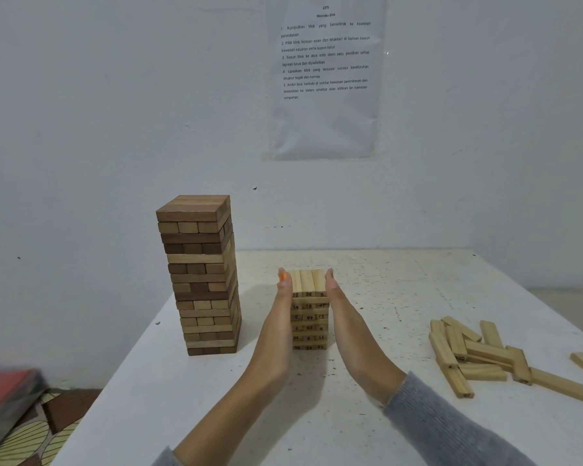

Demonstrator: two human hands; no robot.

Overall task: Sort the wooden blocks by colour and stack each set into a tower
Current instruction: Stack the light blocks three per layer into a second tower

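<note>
Both hands flat: left hand (pixel 280 317), right hand (pixel 342 314) pressing pale tower (pixel 309 311).

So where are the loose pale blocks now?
Head view: the loose pale blocks lie heaped on the white table, on its right side, well apart from the short numbered tower at centre.

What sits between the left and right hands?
The pale numbered tower: left hand and right hand press flat against its sides, seen in the head view.
</note>
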